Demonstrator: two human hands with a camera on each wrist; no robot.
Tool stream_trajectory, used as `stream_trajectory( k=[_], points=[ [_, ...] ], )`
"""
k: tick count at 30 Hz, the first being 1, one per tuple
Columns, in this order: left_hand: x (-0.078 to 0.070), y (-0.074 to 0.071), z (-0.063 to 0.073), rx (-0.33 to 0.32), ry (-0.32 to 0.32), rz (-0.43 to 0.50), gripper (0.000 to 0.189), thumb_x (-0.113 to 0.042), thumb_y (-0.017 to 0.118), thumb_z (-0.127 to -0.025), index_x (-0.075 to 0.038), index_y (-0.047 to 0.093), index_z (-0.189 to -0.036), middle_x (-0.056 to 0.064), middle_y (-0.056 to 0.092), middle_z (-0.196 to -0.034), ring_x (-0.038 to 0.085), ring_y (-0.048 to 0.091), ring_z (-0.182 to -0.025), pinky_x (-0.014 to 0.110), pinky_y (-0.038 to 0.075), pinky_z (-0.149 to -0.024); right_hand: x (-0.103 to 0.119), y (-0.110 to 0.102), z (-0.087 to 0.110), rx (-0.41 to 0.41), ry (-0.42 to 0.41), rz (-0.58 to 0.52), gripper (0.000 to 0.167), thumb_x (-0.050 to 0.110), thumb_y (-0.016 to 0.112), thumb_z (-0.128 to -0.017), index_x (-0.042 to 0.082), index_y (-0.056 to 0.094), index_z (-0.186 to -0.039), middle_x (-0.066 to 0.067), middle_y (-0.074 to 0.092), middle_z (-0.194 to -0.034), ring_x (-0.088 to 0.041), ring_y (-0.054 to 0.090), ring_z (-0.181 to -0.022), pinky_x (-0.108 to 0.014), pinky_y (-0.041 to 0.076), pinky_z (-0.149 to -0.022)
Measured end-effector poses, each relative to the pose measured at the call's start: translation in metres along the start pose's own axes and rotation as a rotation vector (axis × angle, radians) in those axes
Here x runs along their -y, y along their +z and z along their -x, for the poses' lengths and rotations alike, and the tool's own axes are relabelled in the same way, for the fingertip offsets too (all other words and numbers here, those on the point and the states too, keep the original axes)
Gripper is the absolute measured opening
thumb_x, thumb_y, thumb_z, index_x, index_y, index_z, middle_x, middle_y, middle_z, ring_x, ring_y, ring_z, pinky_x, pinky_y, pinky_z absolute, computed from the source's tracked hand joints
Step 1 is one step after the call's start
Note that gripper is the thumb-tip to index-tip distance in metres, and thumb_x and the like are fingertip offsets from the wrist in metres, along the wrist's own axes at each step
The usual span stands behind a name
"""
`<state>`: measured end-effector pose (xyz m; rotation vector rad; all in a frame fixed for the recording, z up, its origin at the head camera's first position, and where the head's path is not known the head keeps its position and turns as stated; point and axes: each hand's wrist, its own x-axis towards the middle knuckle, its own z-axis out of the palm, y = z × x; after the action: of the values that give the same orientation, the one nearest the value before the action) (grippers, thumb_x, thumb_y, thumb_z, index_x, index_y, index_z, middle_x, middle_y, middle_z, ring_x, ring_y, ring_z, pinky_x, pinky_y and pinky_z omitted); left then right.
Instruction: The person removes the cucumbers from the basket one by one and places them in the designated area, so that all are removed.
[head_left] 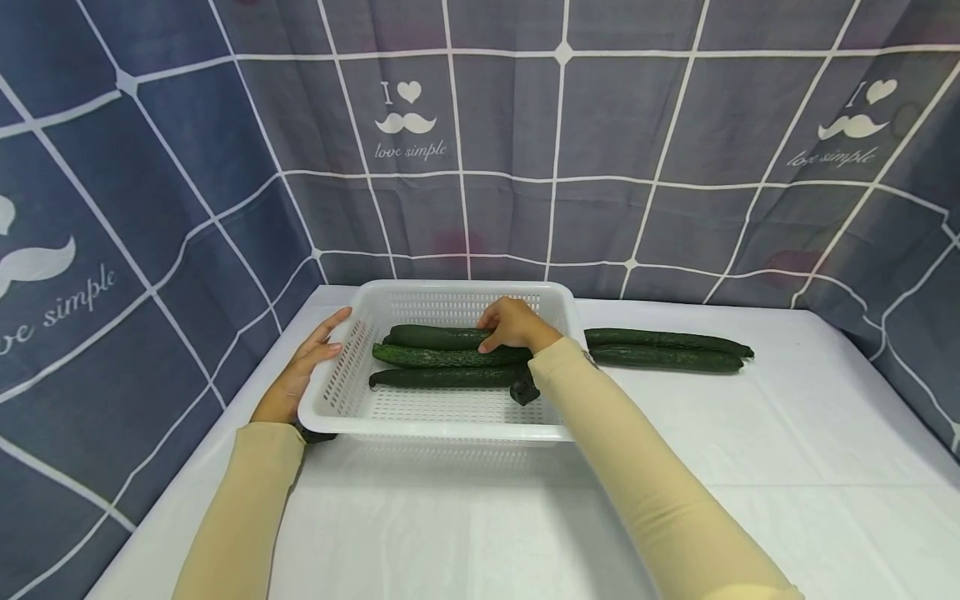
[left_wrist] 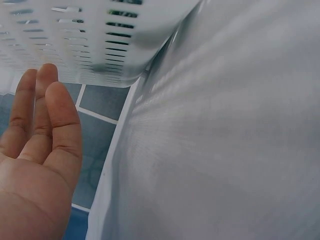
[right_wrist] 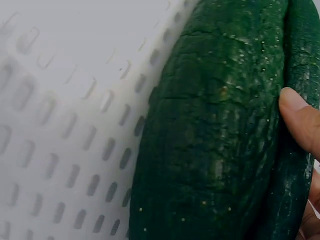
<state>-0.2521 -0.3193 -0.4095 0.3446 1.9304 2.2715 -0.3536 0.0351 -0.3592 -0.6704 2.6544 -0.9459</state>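
A white perforated plastic basket (head_left: pixel 465 430) holds three dark green cucumbers lying side by side. My right hand (head_left: pixel 517 323) reaches into it and grips the farthest cucumber (head_left: pixel 431 337), thumb on the near side and fingers on the far side. The bumpy middle cucumber (head_left: pixel 442 357) lies along the thumb, and the nearest cucumber (head_left: pixel 442 378) lies in front. In the right wrist view the thumb (right_wrist: pixel 300 117) rests where two cucumbers meet. My left hand (head_left: pixel 300 375) is at the basket's left wall, fingers extended; in the left wrist view the palm faces up.
Two more cucumbers (head_left: pixel 667 358) lie together on the white-covered table (head_left: pixel 810 417), just right of the basket. A dark checked curtain (head_left: pixel 510 217) hangs behind the table and along its left and right sides.
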Motion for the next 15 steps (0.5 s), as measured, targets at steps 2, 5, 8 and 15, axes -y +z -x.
stream_trajectory(
  k=[2, 5, 8, 15],
  points=[
    [0.0002, -0.0004, 0.0003, -0.002, -0.001, -0.008, 0.062, -0.015, 0.046, -0.108, -0.038, 0.04, -0.166, -0.001, 0.038, -0.159, 0.017, 0.046, -0.137, 0.032, 0.05, -0.101, 0.0001, 0.0009, -0.0006, -0.002, -0.006, 0.018, 0.038, 0.007, 0.091, -0.086, -0.001, 0.079, -0.122, -0.016, 0.076, -0.127, -0.031, 0.067, -0.126, -0.041, 0.05, -0.11],
    [0.0003, -0.0006, 0.0005, -0.003, -0.003, -0.014, 0.062, -0.015, 0.046, -0.108, -0.039, 0.04, -0.166, -0.001, 0.038, -0.16, 0.017, 0.045, -0.138, 0.032, 0.05, -0.101, 0.0002, 0.002, -0.0013, -0.002, -0.005, 0.045, 0.038, 0.009, 0.091, -0.088, 0.0, 0.079, -0.122, -0.016, 0.075, -0.127, -0.031, 0.066, -0.126, -0.042, 0.049, -0.11],
    [0.0002, -0.0002, 0.0005, -0.002, -0.004, -0.006, 0.062, -0.015, 0.046, -0.108, -0.039, 0.04, -0.165, 0.001, 0.036, -0.161, 0.018, 0.043, -0.139, 0.032, 0.049, -0.102, 0.0001, 0.0028, -0.0024, 0.003, -0.016, 0.078, 0.036, 0.011, 0.089, -0.09, 0.0, 0.078, -0.123, -0.016, 0.074, -0.127, -0.032, 0.065, -0.126, -0.042, 0.05, -0.11],
    [-0.0009, 0.0004, -0.0006, 0.005, -0.018, -0.019, 0.064, -0.018, 0.045, -0.108, -0.041, 0.036, -0.167, 0.008, 0.022, -0.17, 0.023, 0.036, -0.144, 0.033, 0.047, -0.103, 0.0006, 0.0012, -0.0036, 0.011, -0.056, 0.1, 0.033, 0.011, 0.085, -0.094, -0.002, 0.077, -0.123, -0.017, 0.074, -0.127, -0.033, 0.065, -0.124, -0.043, 0.05, -0.108]
  ],
)
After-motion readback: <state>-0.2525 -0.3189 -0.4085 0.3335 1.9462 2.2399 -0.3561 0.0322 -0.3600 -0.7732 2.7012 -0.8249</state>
